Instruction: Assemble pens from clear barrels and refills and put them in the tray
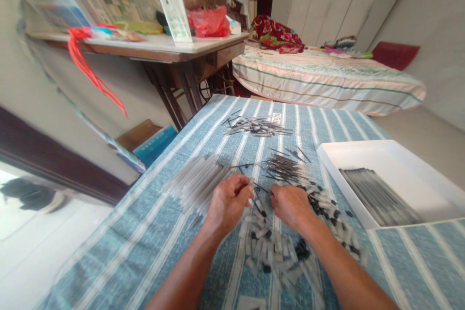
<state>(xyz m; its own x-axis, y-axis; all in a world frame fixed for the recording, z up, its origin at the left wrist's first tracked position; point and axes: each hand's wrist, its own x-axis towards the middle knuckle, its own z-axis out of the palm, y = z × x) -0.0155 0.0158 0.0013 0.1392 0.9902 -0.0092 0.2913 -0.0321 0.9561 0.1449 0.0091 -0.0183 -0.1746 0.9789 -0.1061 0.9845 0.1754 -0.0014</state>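
My left hand point(232, 196) is closed in a pinch over the middle of the table. Close by on the right, my right hand point(290, 206) is also closed, its fingertips pressed together. A thin dark pen refill point(262, 188) spans the small gap between them; its ends are hidden in the fingers. Left of my left hand lies a row of translucent grey pen barrels point(198, 181). Beyond my right hand is a bundle of dark refills point(286, 167). Loose clear and black pen caps point(269, 247) are scattered below the hands, with more small clear and black parts point(336, 218) beside my right forearm.
At the right stands a white tray point(407, 155) holding a row of assembled-looking dark pens point(378, 196). Another pile of thin parts point(257, 126) lies at the far end of the blue striped tablecloth point(145, 232). A cluttered desk point(156, 51) and a bed point(327, 75) are behind.
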